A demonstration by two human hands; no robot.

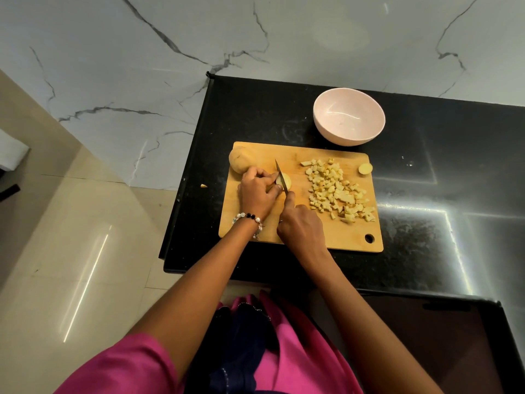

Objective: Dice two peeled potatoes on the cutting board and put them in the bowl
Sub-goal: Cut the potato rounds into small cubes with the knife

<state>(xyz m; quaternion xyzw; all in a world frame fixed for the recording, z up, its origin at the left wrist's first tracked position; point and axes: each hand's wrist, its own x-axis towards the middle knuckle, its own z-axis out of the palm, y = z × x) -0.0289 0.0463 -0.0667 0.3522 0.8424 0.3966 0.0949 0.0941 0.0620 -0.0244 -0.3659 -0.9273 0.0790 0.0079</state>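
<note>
A wooden cutting board (326, 234) lies on the black counter. My left hand (257, 191) presses down on a pale potato piece (285, 180) near the board's middle. My right hand (301, 223) grips a knife (279, 173), forefinger along the spine, with the blade set into that piece. A whole potato (240, 162) rests at the board's far left corner, just beyond my left hand. A heap of diced potato (338, 190) covers the board's right side, and a round end slice (365, 168) lies at its far right edge. An empty pale pink bowl (349, 116) stands behind the board.
A small potato scrap (203, 185) lies on the black counter (426, 172) left of the board. The counter's left edge drops to a tiled floor (85, 237). A marble wall (199, 38) rises behind. The board has a hanging hole (369, 238) at its near right corner.
</note>
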